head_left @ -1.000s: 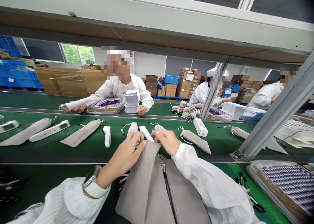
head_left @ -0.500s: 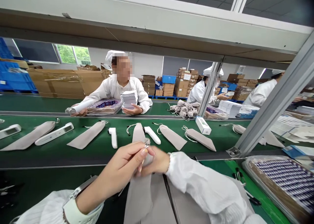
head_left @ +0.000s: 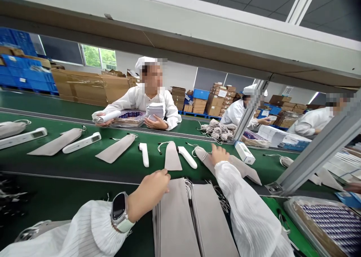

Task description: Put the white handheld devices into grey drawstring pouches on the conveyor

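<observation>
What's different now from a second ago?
The right hand parted from the left hand and reached forward and rightward to a pouch on the belt; the left drew back to the stack. Whether either grips is unclear. The white devices lie in the same order.

Left hand (head_left: 153, 190) curled, knuckles up, right hand (head_left: 219, 154) farther forward, palm down

pouches (head_left: 177, 215): plain beige-grey | devices (head_left: 187, 157): white | belt (head_left: 87, 166): green | sleeves (head_left: 251, 212): white, fine-striped
</observation>
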`<action>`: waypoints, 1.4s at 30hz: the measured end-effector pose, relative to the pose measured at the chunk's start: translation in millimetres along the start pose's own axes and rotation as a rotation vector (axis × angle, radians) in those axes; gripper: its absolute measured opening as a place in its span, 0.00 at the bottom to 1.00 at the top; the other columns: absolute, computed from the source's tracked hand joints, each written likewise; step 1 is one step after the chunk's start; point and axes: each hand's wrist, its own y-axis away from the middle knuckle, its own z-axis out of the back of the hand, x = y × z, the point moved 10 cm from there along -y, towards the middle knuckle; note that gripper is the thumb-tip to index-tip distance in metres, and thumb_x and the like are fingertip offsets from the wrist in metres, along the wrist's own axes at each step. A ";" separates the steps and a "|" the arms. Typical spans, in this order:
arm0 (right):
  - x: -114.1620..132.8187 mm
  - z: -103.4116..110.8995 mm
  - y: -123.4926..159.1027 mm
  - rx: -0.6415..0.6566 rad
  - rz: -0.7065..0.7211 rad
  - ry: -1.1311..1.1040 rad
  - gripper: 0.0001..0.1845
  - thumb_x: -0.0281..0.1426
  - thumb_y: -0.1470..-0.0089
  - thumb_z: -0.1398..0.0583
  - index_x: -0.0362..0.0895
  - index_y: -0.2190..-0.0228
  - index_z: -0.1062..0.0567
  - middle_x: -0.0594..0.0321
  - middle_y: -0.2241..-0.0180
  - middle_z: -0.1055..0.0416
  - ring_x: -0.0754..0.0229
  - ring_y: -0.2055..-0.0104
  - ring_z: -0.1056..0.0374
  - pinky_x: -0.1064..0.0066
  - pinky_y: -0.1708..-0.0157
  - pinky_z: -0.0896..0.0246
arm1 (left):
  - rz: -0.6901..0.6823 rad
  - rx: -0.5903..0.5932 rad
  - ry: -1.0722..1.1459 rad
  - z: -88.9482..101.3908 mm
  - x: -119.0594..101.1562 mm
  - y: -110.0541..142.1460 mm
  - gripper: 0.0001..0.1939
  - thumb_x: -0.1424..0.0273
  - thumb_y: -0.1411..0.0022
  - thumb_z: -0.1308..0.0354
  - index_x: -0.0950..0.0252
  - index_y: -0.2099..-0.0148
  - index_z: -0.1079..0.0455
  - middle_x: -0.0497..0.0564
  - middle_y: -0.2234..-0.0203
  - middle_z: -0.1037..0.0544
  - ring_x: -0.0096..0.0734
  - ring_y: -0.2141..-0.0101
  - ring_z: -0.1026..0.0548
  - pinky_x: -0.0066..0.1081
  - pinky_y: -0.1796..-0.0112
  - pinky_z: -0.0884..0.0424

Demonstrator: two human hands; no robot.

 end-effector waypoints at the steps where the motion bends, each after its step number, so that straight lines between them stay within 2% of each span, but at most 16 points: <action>1: 22.3 -5.8 2.9 0.012 0.123 -0.051 0.23 0.34 0.50 0.50 0.45 0.51 0.43 0.50 0.56 0.39 0.50 0.52 0.44 0.59 0.57 0.51 | 0.020 -0.007 -0.038 1.5 -1.5 0.9 0.06 0.76 0.45 0.52 0.66 0.69 0.34 0.52 0.70 0.31 0.34 0.69 0.31 0.28 0.73 0.37; 3: 59.9 -21.0 10.3 0.085 0.329 -0.151 0.23 0.38 0.50 0.49 0.47 0.52 0.42 0.54 0.58 0.36 0.54 0.54 0.42 0.64 0.57 0.50 | 0.068 0.003 -0.096 2.9 -2.8 1.7 0.07 0.78 0.45 0.52 0.66 0.70 0.33 0.52 0.71 0.32 0.36 0.68 0.32 0.28 0.74 0.37; 5: 73.7 -38.9 13.2 0.165 0.371 -0.200 0.24 0.38 0.53 0.45 0.45 0.53 0.39 0.54 0.60 0.35 0.54 0.55 0.41 0.66 0.58 0.48 | 0.090 0.021 -0.127 3.3 -5.1 1.8 0.08 0.79 0.46 0.53 0.67 0.71 0.33 0.53 0.72 0.32 0.37 0.67 0.32 0.29 0.75 0.37; 10: 57.1 -58.5 6.0 0.195 0.246 -0.356 0.23 0.25 0.54 0.45 0.37 0.53 0.38 0.48 0.57 0.36 0.52 0.52 0.42 0.65 0.55 0.49 | 0.059 0.013 -0.200 7.8 -15.6 2.4 0.13 0.86 0.50 0.55 0.68 0.73 0.32 0.54 0.72 0.31 0.38 0.67 0.33 0.31 0.74 0.37; 13: 49.9 -55.1 1.0 0.212 0.183 -0.539 0.20 0.26 0.52 0.48 0.37 0.55 0.37 0.50 0.58 0.35 0.53 0.54 0.39 0.63 0.56 0.46 | 0.023 0.007 -0.201 6.3 -17.4 2.8 0.15 0.88 0.53 0.57 0.69 0.74 0.33 0.55 0.73 0.31 0.38 0.69 0.34 0.32 0.72 0.39; 16: 56.7 -37.3 0.7 0.234 0.187 -0.744 0.22 0.29 0.48 0.53 0.38 0.50 0.45 0.54 0.59 0.33 0.59 0.57 0.36 0.65 0.59 0.41 | -0.084 -0.054 -0.115 7.1 -20.0 2.7 0.11 0.83 0.47 0.57 0.67 0.71 0.35 0.54 0.73 0.31 0.37 0.69 0.35 0.34 0.70 0.40; 18: 69.2 -15.0 7.2 0.280 0.244 -1.044 0.28 0.30 0.48 0.51 0.41 0.46 0.55 0.55 0.58 0.34 0.60 0.57 0.35 0.66 0.61 0.39 | -0.136 -0.064 -0.016 8.1 -19.3 2.4 0.10 0.78 0.43 0.58 0.66 0.72 0.38 0.52 0.76 0.32 0.36 0.69 0.36 0.33 0.70 0.42; 21: 96.1 25.8 32.9 0.503 0.371 -1.638 0.46 0.30 0.58 0.40 0.51 0.46 0.63 0.59 0.59 0.34 0.57 0.58 0.34 0.62 0.62 0.38 | -0.157 -0.047 0.126 14.0 -19.3 1.7 0.12 0.73 0.39 0.62 0.64 0.72 0.42 0.48 0.78 0.33 0.33 0.71 0.37 0.31 0.71 0.44; 23: 111.2 47.4 54.5 0.652 0.421 -1.813 0.54 0.27 0.65 0.36 0.57 0.47 0.66 0.64 0.63 0.33 0.56 0.62 0.32 0.60 0.64 0.37 | -0.165 -0.059 0.213 22.4 -23.0 1.9 0.12 0.70 0.37 0.64 0.64 0.71 0.44 0.47 0.76 0.34 0.31 0.72 0.38 0.30 0.71 0.44; 27: 127.7 64.1 82.8 0.729 0.421 -1.826 0.62 0.25 0.68 0.35 0.62 0.49 0.74 0.68 0.66 0.34 0.57 0.66 0.31 0.60 0.67 0.37 | -0.143 -0.065 0.387 31.4 -27.1 2.2 0.12 0.66 0.37 0.65 0.63 0.71 0.48 0.44 0.77 0.37 0.27 0.75 0.39 0.28 0.72 0.45; 31: 138.2 60.9 93.8 0.786 0.417 -1.809 0.63 0.25 0.69 0.35 0.63 0.50 0.75 0.70 0.68 0.35 0.58 0.67 0.31 0.62 0.69 0.36 | -0.093 -0.097 0.546 35.4 -21.1 0.8 0.13 0.63 0.37 0.64 0.63 0.72 0.49 0.43 0.78 0.41 0.25 0.77 0.41 0.25 0.76 0.46; 33: 140.0 55.1 94.5 0.821 0.382 -1.808 0.54 0.30 0.65 0.36 0.62 0.49 0.68 0.71 0.70 0.35 0.61 0.69 0.32 0.65 0.71 0.36 | -0.085 -0.180 0.572 43.3 -16.3 0.6 0.12 0.64 0.37 0.63 0.63 0.72 0.49 0.43 0.76 0.42 0.25 0.75 0.41 0.25 0.74 0.44; 34: 139.6 52.3 93.7 0.823 0.362 -1.806 0.46 0.33 0.63 0.37 0.60 0.50 0.60 0.71 0.72 0.35 0.63 0.71 0.32 0.69 0.72 0.37 | -0.085 -0.230 0.572 48.0 -13.9 0.8 0.12 0.65 0.37 0.63 0.63 0.72 0.48 0.44 0.74 0.42 0.25 0.74 0.40 0.25 0.72 0.43; 37: 145.9 43.9 100.9 0.896 0.405 -1.712 0.18 0.43 0.56 0.43 0.48 0.64 0.37 0.69 0.73 0.36 0.69 0.74 0.36 0.76 0.76 0.39 | -0.069 -0.343 0.553 56.8 -6.3 1.6 0.11 0.67 0.38 0.62 0.64 0.71 0.46 0.46 0.71 0.43 0.25 0.70 0.39 0.26 0.67 0.41; 40: 158.1 31.8 120.3 0.990 0.535 -1.471 0.22 0.50 0.56 0.48 0.42 0.75 0.33 0.65 0.74 0.37 0.68 0.75 0.38 0.77 0.81 0.41 | -0.048 -0.362 0.527 55.8 -1.2 0.1 0.11 0.66 0.38 0.62 0.63 0.70 0.44 0.46 0.70 0.43 0.25 0.69 0.38 0.26 0.66 0.40; 42: 162.9 21.6 130.9 0.994 0.588 -1.254 0.28 0.53 0.55 0.53 0.41 0.78 0.32 0.65 0.79 0.38 0.69 0.81 0.42 0.78 0.86 0.47 | -0.045 -0.374 0.505 57.0 1.2 -0.4 0.12 0.66 0.38 0.62 0.63 0.70 0.43 0.47 0.70 0.42 0.26 0.69 0.38 0.26 0.66 0.40</action>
